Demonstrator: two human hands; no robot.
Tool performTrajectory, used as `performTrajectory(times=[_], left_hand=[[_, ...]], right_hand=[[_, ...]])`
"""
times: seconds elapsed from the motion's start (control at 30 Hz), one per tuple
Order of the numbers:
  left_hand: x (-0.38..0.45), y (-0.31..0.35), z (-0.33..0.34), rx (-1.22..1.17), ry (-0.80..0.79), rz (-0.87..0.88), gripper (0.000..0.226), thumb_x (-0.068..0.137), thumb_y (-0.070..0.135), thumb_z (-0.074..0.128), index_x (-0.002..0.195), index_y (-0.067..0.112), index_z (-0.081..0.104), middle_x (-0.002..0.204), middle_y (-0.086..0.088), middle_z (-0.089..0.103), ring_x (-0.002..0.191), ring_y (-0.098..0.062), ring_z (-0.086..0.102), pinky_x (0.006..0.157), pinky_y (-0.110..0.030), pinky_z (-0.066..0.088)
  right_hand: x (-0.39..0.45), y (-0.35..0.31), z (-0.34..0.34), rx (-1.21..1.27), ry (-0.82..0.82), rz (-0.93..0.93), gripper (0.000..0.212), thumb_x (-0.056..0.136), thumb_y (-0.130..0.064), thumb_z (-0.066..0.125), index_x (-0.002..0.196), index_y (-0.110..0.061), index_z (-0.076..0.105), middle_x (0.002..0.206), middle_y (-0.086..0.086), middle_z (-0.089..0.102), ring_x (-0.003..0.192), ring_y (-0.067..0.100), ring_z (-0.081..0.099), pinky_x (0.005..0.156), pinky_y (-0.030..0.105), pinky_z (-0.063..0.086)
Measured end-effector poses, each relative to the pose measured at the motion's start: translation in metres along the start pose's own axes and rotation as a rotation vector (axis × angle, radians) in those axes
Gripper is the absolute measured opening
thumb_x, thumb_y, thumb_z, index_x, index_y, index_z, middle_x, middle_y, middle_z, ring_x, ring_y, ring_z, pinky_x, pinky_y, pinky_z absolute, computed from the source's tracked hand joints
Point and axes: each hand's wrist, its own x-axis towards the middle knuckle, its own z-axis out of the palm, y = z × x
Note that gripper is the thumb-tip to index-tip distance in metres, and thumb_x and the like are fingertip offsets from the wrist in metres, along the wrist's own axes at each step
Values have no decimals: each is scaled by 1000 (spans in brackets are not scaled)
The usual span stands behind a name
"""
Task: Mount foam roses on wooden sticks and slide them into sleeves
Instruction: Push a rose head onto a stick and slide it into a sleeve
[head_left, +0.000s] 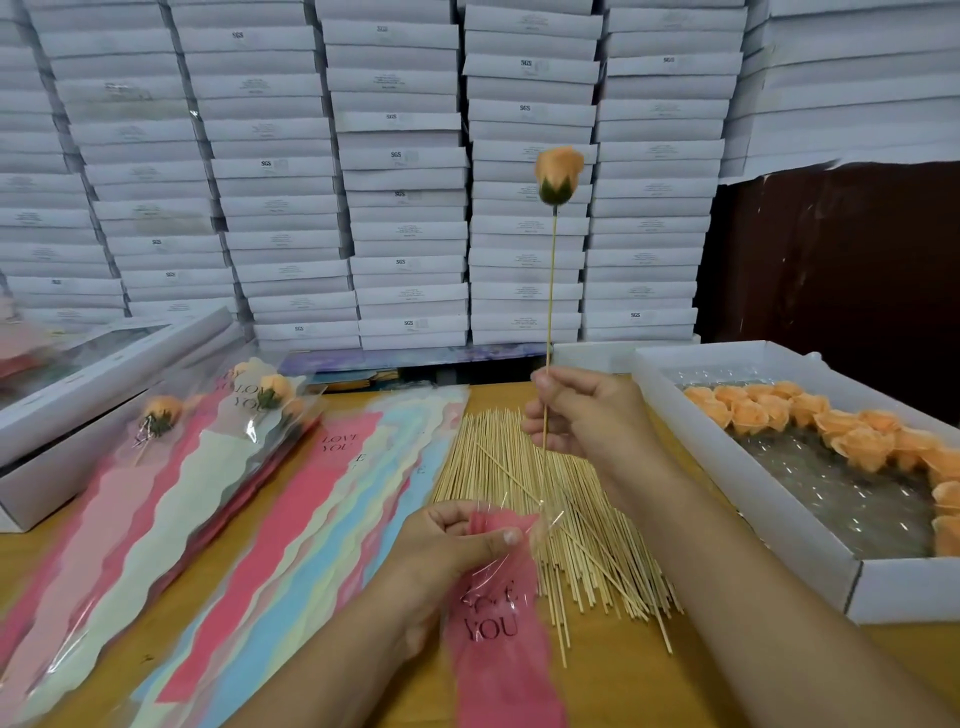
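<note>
My right hand (582, 415) pinches a thin wooden stick (550, 280) held upright, with an orange foam rose (558, 174) mounted on its top end. The stick's lower tip reaches the mouth of a pink "LOVE YOU" sleeve (493, 613), which my left hand (447, 551) grips at its top edge. Under both hands a heap of loose wooden sticks (561, 509) lies on the wooden table (779, 670). Flat sleeves in pink, blue and cream (291, 519) are fanned out to the left.
A white box (727, 467) at the right holds several loose orange roses (841, 431) on bubble wrap. Finished sleeved roses (218, 415) lie at the left against a long white box (78, 395). Stacks of white boxes (405, 182) fill the back.
</note>
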Motion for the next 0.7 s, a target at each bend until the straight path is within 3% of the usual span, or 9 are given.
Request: performTrajectory(times=[0.07, 0.17, 0.3, 0.4, 0.5, 0.57, 0.67, 0.7], left_hand=[[0, 0, 0, -4, 0, 6, 59, 59, 3, 88, 113, -7, 66, 102, -25, 74, 89, -37, 72, 82, -43, 60], [1, 1, 0, -19, -7, 26, 47, 65, 3, 86, 108, -7, 68, 100, -25, 74, 79, -30, 72, 66, -34, 60], [0, 2, -1, -57, -12, 25, 37, 74, 15, 81, 105, -3, 72, 93, -23, 75, 72, -26, 70, 64, -34, 59], [-1, 3, 1, -80, -49, 0, 27, 81, 21, 77, 100, 1, 75, 98, -27, 73, 79, -32, 70, 81, -46, 60], [-3, 6, 4, -68, -106, 6, 35, 79, 18, 82, 106, -3, 73, 105, -30, 71, 90, -37, 69, 94, -54, 54], [-4, 5, 3, -35, -134, 27, 41, 70, 14, 90, 103, -4, 73, 101, -27, 72, 88, -36, 68, 88, -50, 56], [-4, 3, 3, -3, -164, 25, 30, 69, 6, 88, 95, -1, 75, 95, -27, 72, 73, -31, 71, 69, -40, 60], [-4, 2, 3, 5, -166, 24, 29, 69, 5, 87, 96, 0, 75, 98, -28, 72, 74, -32, 71, 70, -41, 60]], right_hand=[[-4, 9, 0, 5, -21, 35, 12, 95, -17, 66, 107, -17, 67, 72, 4, 75, 67, 18, 74, 62, 26, 61], [-9, 17, 0, 24, -64, 100, 17, 94, -20, 67, 110, -19, 63, 80, 6, 77, 75, 20, 76, 64, 27, 61], [-14, 23, 0, -5, -108, 155, 29, 90, -25, 71, 117, -17, 63, 88, 3, 78, 83, 15, 76, 63, 22, 58], [-16, 27, -1, -6, -124, 183, 31, 86, -26, 74, 114, -16, 65, 91, 4, 78, 85, 15, 76, 62, 24, 57], [-17, 30, -4, -3, -110, 196, 33, 83, -24, 76, 112, -11, 68, 92, 5, 78, 84, 16, 75, 64, 26, 58], [-17, 32, -7, -30, -104, 197, 30, 83, -26, 77, 109, -14, 70, 92, 2, 78, 83, 14, 75, 62, 25, 57], [-18, 35, -10, -54, -114, 198, 25, 83, -29, 76, 105, -19, 71, 93, 1, 78, 83, 14, 75, 64, 25, 56], [-19, 35, -10, -46, -117, 199, 26, 83, -29, 76, 106, -18, 71, 93, 2, 78, 82, 15, 75, 63, 25, 56]])
